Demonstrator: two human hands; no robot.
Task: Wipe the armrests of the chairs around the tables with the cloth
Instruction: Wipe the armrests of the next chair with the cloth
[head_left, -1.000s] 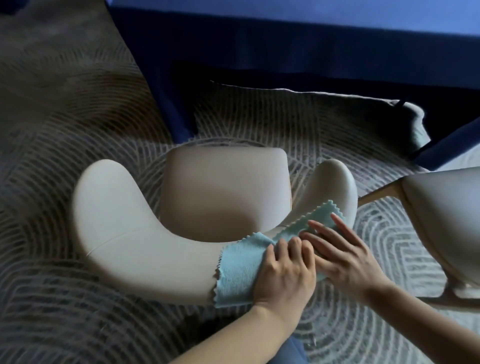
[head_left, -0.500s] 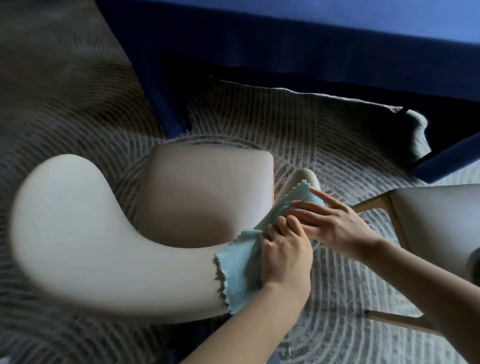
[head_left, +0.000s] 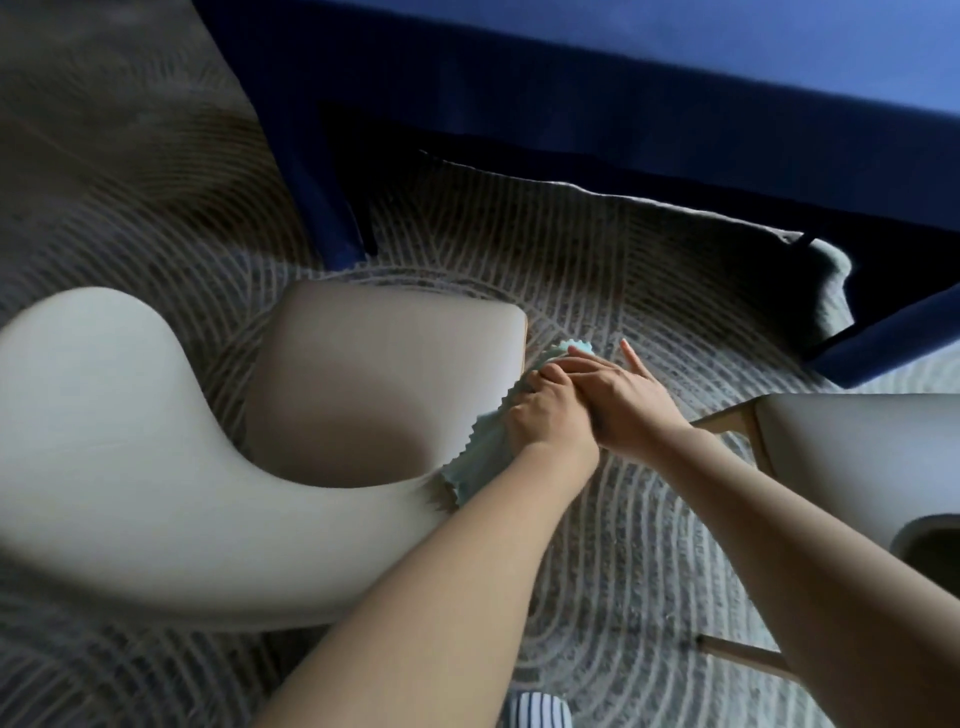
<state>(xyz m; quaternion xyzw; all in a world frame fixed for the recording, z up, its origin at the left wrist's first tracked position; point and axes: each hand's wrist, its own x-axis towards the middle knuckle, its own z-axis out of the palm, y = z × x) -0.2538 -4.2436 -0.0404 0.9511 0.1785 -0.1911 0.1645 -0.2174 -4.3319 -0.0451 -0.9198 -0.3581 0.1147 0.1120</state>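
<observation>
A cream chair (head_left: 156, 467) with a curved back and armrests stands below me, its seat (head_left: 384, 374) toward the blue table. A light blue cloth (head_left: 475, 462) is draped over the right armrest, which is hidden under the cloth and my hands. My left hand (head_left: 545, 415) lies on the cloth with its fingers curled over it. My right hand (head_left: 618, 400) rests partly over the left hand, fingers straight and pointing toward the armrest's tip, where a corner of the cloth sticks out.
A table with a dark blue cloth (head_left: 571, 104) spans the top. A second cream chair (head_left: 857, 457) with wooden legs stands at the right. A patterned grey carpet (head_left: 623, 571) covers the floor. A striped shoe (head_left: 537, 712) shows at the bottom.
Both hands have slid with the cloth along the right armrest toward its tip. The right hand now overlaps the left. The view has moved closer to the chair.
</observation>
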